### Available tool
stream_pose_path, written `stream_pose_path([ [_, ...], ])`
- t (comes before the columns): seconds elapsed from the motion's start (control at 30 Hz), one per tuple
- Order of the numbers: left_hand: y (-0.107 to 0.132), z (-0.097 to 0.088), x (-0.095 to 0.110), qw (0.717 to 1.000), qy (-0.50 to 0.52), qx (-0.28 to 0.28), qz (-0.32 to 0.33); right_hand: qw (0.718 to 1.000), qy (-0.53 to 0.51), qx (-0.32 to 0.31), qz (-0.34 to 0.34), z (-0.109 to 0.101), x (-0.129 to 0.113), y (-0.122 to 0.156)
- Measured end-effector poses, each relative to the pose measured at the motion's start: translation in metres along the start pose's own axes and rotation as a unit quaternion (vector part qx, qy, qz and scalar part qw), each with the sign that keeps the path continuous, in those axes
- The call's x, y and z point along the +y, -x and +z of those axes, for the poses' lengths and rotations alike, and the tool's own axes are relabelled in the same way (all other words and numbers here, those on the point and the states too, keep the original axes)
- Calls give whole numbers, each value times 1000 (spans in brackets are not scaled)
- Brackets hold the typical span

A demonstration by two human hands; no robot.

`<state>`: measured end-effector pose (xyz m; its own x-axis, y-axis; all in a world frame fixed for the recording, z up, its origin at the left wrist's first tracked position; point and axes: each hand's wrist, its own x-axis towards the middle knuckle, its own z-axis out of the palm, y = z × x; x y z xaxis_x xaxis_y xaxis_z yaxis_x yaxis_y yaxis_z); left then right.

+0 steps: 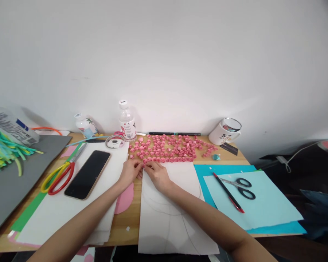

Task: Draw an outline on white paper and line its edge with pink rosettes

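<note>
My left hand (130,171) and my right hand (157,176) meet at the top left corner of a white sheet (164,233) with curved pencil lines. The fingers of both are pinched together around a small pink paper rosette (144,165), mostly hidden by the fingertips. Just beyond them, many pink rolled-paper rosettes (164,145) are spread over the wooden table, the nearest ones in a row along the sheet's top edge.
Left are a phone (88,175), red-yellow scissors (60,178) and white sheets (57,218). A bottle (127,125), black pen (175,133) and mug (224,131) stand or lie by the wall. Right, black-handled scissors (242,187) and a pen (227,191) rest on light blue paper (270,203).
</note>
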<state>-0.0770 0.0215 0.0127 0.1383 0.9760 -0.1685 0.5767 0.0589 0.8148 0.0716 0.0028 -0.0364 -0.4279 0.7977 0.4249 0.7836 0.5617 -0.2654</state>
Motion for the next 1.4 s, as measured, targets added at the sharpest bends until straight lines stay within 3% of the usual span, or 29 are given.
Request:
stream_pose_path([
  [0.37, 3, -2, 3, 1000, 9, 9, 3, 1000, -4, 3, -17, -8, -6, 0],
  [0.5, 9, -4, 7, 999, 35, 1, -21, 999, -29, 2, 32, -40, 6, -10],
  [0.6, 11, -4, 4, 998, 51, -6, -38, 985, 20, -58, 162, -73, 34, -26],
  [0.73, 13, -5, 2, 997, 61, -14, -43, 973, 38, -117, 198, -99, 69, -43],
  [0.83, 13, -6, 4, 997, 64, -21, -41, 964, 52, -170, 200, -101, 75, -48],
  [1.0, 13, -8, 6, 997, 61, -28, -29, 950, 90, -220, 205, -94, 64, -53],
  [1.4, 16, -6, -1, 998, 54, -20, -14, 939, 130, -244, 204, -79, 67, -58],
])
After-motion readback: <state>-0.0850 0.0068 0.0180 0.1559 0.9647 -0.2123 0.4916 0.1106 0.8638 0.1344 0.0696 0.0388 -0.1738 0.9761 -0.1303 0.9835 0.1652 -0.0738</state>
